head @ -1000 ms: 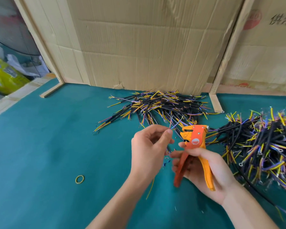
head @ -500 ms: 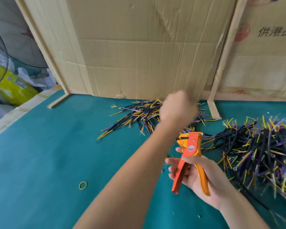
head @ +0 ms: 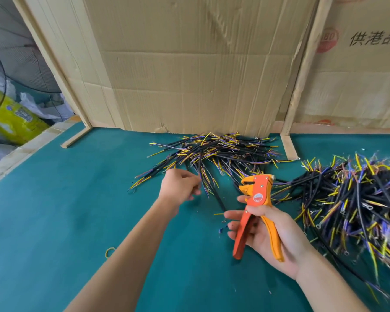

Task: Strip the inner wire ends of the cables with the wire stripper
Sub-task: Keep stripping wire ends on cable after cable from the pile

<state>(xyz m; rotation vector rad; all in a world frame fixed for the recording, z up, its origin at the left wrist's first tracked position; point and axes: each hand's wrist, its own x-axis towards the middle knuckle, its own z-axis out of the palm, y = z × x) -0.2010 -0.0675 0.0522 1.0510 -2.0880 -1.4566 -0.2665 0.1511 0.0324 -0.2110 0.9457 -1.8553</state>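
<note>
Both hands work over the green bench [head: 54, 210]. The right hand [head: 273, 235] grips the orange wire stripper [head: 256, 212] by its handles, thumb over the top, head pointing up and away, handles spread apart. The left hand [head: 179, 185] hovers at the near edge of the far cable pile [head: 214, 154], fingers loosely curled; whether they pinch a wire cannot be told. A single black cable [head: 218, 199] lies between the two hands, its yellow inner wire end near the right fingertips. A larger, tangled cable heap [head: 356, 199] spreads on the right. A yellow rubber band [head: 109, 252] lies beside the left forearm. Cardboard panels [head: 189, 64] stand behind the bench.
</note>
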